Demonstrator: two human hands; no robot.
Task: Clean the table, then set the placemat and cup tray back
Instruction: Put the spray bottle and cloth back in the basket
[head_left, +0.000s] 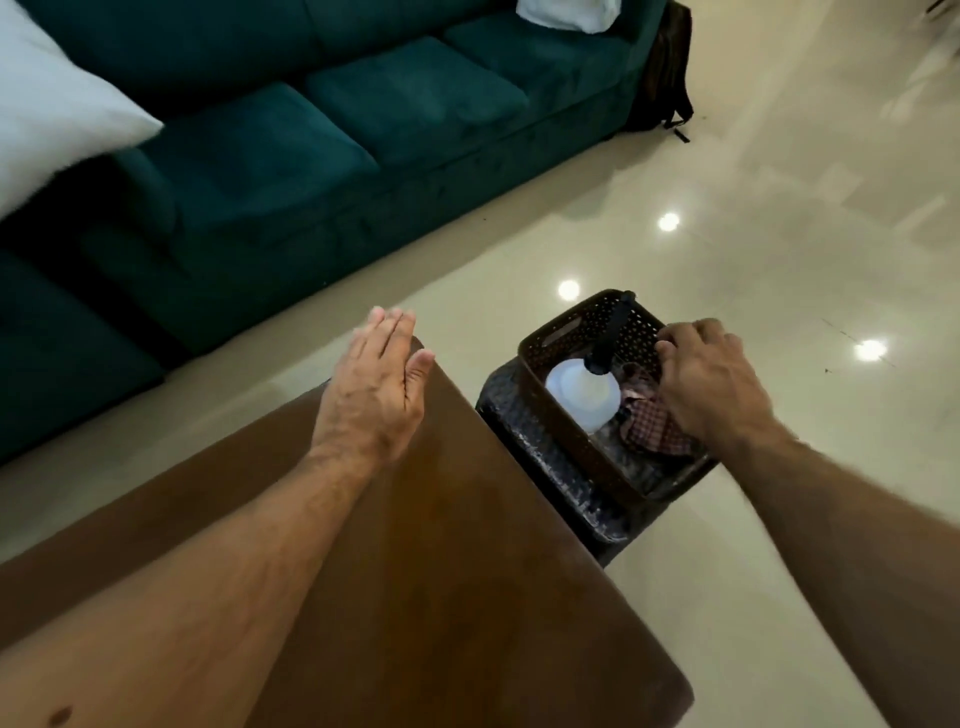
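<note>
The brown wooden table (467, 545) fills the lower middle, its top bare. My left hand (376, 384) hovers over its far corner with straight fingers and holds nothing. Beside the table's right edge a dark perforated basket (571, 325) stands on a dark woven stool (540, 467). Inside it are a white spray bottle (584, 392) with a black nozzle and a checked cloth (652, 428). My right hand (711, 384) reaches into the basket over the cloth, fingers curled downward; whether it grips the cloth is hidden. No placemat or cup tray is in view.
A teal sofa (311, 135) runs along the far left with white pillows (47, 109) on it. A dark bag (670, 73) leans at the sofa's right end. Glossy cream floor tiles (727, 234) surround the table and stool.
</note>
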